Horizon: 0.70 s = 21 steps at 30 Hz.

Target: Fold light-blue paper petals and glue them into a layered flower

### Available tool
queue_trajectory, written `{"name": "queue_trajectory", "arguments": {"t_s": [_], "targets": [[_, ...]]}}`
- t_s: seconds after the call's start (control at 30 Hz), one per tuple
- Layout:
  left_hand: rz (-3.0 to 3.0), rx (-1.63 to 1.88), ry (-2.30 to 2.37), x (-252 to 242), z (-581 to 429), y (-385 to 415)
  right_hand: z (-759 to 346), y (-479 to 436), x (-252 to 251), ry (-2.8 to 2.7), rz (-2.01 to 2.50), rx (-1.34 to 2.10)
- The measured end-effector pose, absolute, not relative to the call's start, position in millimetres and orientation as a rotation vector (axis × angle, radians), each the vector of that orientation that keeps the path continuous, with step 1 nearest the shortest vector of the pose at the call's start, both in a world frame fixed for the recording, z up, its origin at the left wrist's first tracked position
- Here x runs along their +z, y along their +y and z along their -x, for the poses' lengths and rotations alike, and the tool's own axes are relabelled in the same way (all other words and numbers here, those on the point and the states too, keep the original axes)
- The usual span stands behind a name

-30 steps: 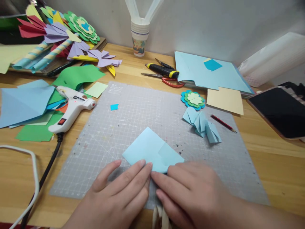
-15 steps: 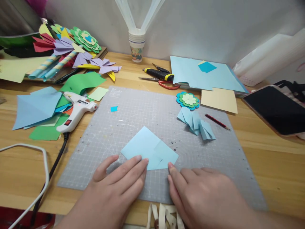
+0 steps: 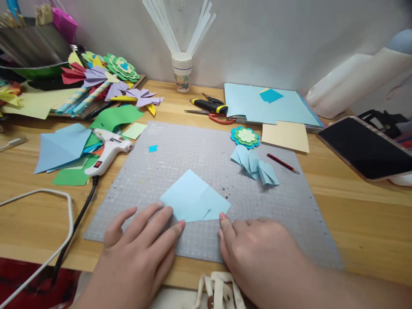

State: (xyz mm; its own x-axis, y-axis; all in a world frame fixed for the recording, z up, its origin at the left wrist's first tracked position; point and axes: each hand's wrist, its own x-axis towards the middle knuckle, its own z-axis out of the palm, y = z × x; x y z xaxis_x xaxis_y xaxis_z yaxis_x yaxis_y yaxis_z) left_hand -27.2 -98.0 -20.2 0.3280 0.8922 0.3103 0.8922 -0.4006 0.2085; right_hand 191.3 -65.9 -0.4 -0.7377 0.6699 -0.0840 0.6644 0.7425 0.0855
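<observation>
A folded light blue paper (image 3: pixel 194 197) lies on the grey cutting mat (image 3: pixel 206 154). My left hand (image 3: pixel 141 244) lies flat on the mat with its fingers stretched out, the fingertips touching the paper's near left edge. My right hand (image 3: pixel 257 253) rests on the mat at the paper's near right corner, fingertips pressing that corner, fingers together and extended. Neither hand grips anything.
A white glue gun (image 3: pixel 109 151) with a black cord lies left of the mat by coloured sheets (image 3: pixel 64 148). Folded blue pieces (image 3: pixel 254 165), a paper flower (image 3: pixel 245 136), a pencil (image 3: pixel 282 163), scissors (image 3: pixel 209 109), a cup (image 3: pixel 182 75), blue sheets (image 3: pixel 267 107) and a phone (image 3: pixel 363 148) are around.
Both hands have slid back toward me and apart along the paper's near edge. The camera has tilted, so the desk appears shifted left and down.
</observation>
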Motion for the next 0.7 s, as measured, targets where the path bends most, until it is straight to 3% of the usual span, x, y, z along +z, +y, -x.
{"name": "queue_trajectory", "arguments": {"t_s": [0.3,0.7], "targets": [[2.653,-0.647,-1.891,-7,20,-88,-188,-44,1,2.901,-1.500,-0.271],[2.676,-0.539,-1.839,-13,17,-71,-180,-29,-16,2.826,-1.629,-1.546]]}}
